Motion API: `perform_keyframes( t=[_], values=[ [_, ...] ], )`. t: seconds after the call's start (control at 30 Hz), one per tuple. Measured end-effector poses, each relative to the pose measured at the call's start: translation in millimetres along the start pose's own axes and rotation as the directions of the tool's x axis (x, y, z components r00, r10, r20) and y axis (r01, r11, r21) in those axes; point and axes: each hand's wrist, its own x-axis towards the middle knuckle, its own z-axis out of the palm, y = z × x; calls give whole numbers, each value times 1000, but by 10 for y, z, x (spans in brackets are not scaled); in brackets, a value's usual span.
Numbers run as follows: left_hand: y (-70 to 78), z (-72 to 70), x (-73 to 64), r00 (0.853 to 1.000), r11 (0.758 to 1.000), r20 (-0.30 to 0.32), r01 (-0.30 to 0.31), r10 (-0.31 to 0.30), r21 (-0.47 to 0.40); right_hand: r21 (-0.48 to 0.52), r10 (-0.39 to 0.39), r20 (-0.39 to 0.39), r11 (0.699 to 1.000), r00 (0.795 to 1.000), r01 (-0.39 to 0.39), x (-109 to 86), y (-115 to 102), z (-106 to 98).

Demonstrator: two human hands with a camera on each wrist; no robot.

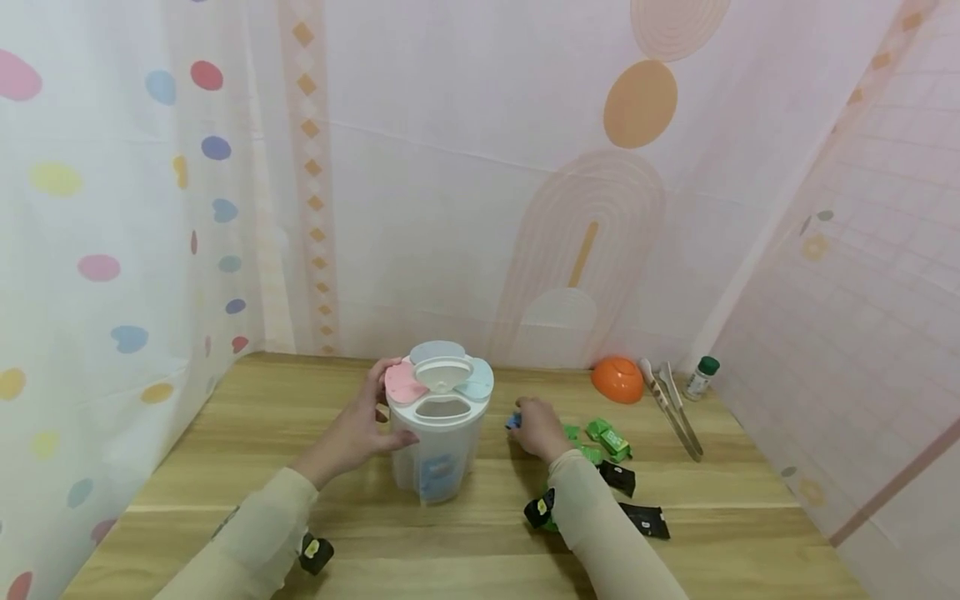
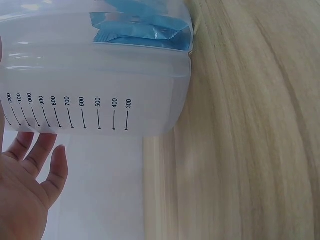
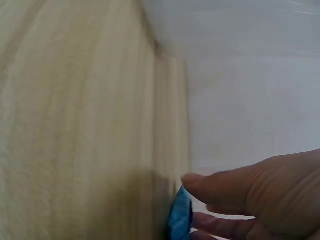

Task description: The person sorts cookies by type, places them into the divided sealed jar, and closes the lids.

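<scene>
A clear plastic storage canister (image 1: 463,442) with compartments stands on the wooden table. Its white lid carries pink, grey and pale blue flaps, and its front opening is uncovered. Blue wrapped packets (image 2: 142,31) lie low inside, beside printed volume marks. My left hand (image 1: 356,433) steadies the canister from the left, thumb toward the front and fingers up by the lid's edge. To the right of the canister, my right hand (image 1: 542,427) pinches a small blue wrapped packet (image 3: 180,215) between thumb and fingers, low over the table.
Green wrapped packets (image 1: 610,439) and black packets (image 1: 647,521) lie around my right forearm. Further back are an orange bowl (image 1: 618,380), long-handled cutlery (image 1: 678,412) and a green-capped bottle (image 1: 702,378). A patterned curtain (image 1: 442,208) hangs behind the table.
</scene>
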Motion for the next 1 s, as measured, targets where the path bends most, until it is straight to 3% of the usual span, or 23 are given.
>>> perform_keyframes(
  t=[0.27, 0.4, 0.57, 0.77, 1.0],
  values=[
    [25, -6, 10, 1000, 1000, 10, 20, -20, -16, -25, 45, -48, 999, 998, -46, 28, 41, 47],
    [30, -7, 11, 1000, 999, 15, 24, -24, -28, -20, 25, -46, 999, 999, -26, 34, 60, 62],
    [35, -9, 7, 1000, 999, 14, 18, -18, -31, 144, 18, -43, 989, 999, -11, 56, 62, 48],
    [39, -6, 0, 1000, 999, 12, 19, -18, -32, 418, 27, -41, 909, 999, -7, 61, 29, -61],
    [24, -4, 0, 1000, 1000, 8, 10, -10, -28, 607, 116, -48, 792, 992, -63, 35, -2, -140]
  ],
)
